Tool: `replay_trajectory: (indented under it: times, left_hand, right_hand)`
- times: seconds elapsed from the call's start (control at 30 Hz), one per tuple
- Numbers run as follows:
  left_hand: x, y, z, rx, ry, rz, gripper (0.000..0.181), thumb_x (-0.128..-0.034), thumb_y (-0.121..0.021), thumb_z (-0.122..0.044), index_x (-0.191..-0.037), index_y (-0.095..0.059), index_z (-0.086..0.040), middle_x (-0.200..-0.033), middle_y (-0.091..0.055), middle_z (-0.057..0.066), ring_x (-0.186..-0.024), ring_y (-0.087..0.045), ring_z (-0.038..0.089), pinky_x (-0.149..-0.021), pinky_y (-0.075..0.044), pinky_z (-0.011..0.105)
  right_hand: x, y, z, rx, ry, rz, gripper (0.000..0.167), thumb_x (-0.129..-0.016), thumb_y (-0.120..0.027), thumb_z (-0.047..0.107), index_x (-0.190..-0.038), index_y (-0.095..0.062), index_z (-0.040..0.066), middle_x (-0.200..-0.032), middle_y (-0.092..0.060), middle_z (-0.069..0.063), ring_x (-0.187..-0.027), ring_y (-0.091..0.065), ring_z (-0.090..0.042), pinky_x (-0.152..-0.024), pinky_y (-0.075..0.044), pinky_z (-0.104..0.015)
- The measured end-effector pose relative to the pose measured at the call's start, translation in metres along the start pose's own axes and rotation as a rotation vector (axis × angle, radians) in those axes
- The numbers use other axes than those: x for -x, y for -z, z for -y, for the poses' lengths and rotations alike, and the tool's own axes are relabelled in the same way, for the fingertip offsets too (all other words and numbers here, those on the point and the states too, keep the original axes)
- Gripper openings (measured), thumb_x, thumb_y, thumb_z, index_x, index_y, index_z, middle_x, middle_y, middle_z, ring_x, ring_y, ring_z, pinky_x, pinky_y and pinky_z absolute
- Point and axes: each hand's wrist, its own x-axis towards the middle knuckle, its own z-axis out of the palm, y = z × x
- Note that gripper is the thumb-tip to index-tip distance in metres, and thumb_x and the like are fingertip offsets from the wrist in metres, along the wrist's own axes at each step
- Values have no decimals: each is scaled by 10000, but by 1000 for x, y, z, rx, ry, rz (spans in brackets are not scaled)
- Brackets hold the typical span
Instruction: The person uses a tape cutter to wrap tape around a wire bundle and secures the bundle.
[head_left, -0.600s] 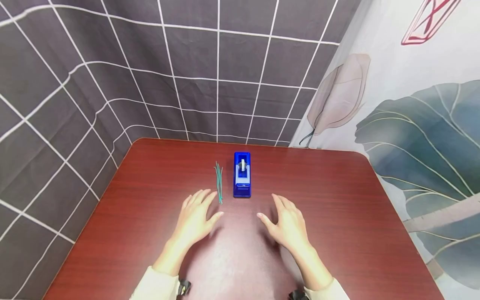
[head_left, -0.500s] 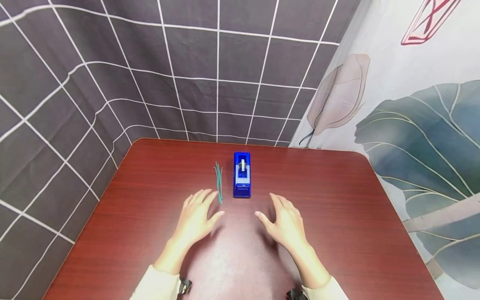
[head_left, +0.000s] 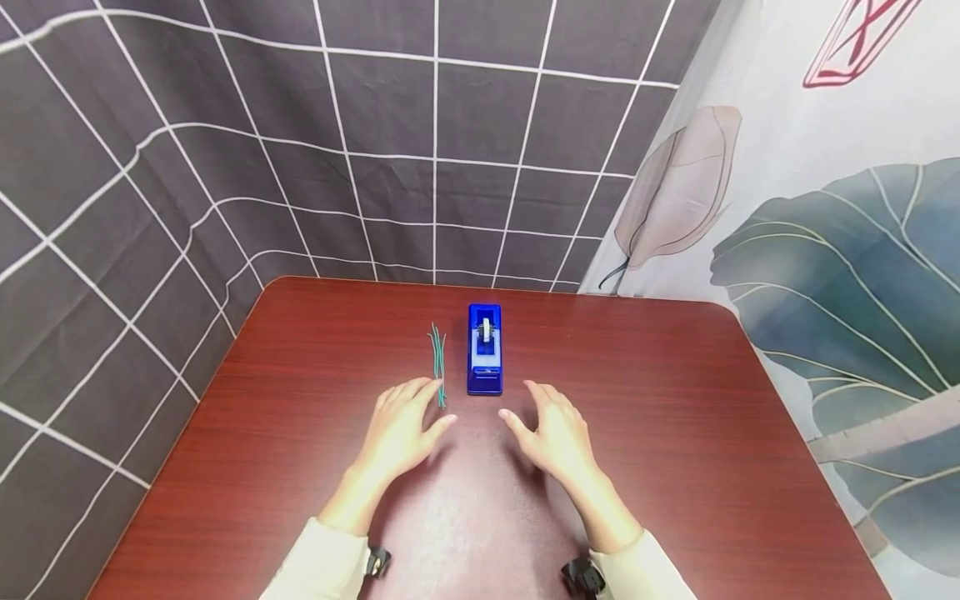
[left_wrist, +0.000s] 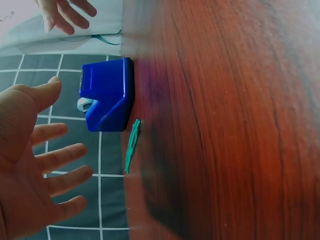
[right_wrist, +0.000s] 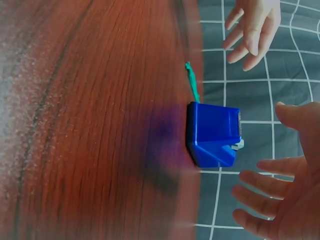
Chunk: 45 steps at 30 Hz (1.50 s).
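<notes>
At the centre of the head frame, the boxy blue plastic tape dispenser point(head_left: 485, 362) looks smooth and glossy; the thin green strands point(left_wrist: 132, 147) left of it look smooth, their material unclear. The reddish-brown wood-grained tabletop point(head_left: 675, 400) has a polished sheen, brightest at lower centre. Upper left, the grey white-gridded cloth point(head_left: 390, 108) is matt and creased; the cream sleeves point(head_left: 321, 560) at the bottom edge are matt cloth.

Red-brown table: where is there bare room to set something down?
Wide bare patches on the table: left, between the left hand and the grid curtain; right, between the right hand and the leaf-print curtain. Crowded: the middle, around the blue dispenser and green strips.
</notes>
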Motion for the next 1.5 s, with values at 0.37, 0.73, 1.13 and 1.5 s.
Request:
replay_trajectory:
  times: [0.37,0.73,1.13,1.5]
  left_hand:
    - [-8,-3,-6,35,18,47,567,-931,-705,-419,-1372,-614,-74,-1349,-623,169,-1274,-565,353,-1062,-393,565]
    - [-11,-11,-5,48,31,58,574,-939,-698,-422,-1380,-606,-67,-1329,-633,161,-1265,-576,340,-1051,-403,566]
    - [-16,-15,-4,59,19,54,552,-945,-698,-394,-1372,-608,-55,-1302,-647,150,-1234,-596,335,-1030,-423,562]
    - [-20,-20,-4,61,2,50,523,-942,-702,-381,-1349,-625,-61,-1290,-654,143,-1213,-608,331,-1002,-442,551]
  right_hand:
    - [-10,-5,-1,-83,-7,6,585,-913,-729,408,-1345,-609,31,-1266,-664,-138,-1206,-607,-356,-950,-487,-586]
    - [-23,-11,6,-109,20,5,505,-951,-693,343,-1328,-619,14,-1249,-672,-137,-1180,-624,-351,-953,-489,-568]
    - [-34,-21,9,-113,17,15,429,-992,-637,299,-1312,-629,14,-1231,-671,-146,-1158,-632,-342,-951,-494,-553]
    - [-42,-29,9,-156,57,13,393,-997,-625,224,-1296,-625,-31,-1182,-667,-190,-1083,-652,-348,-949,-497,-529]
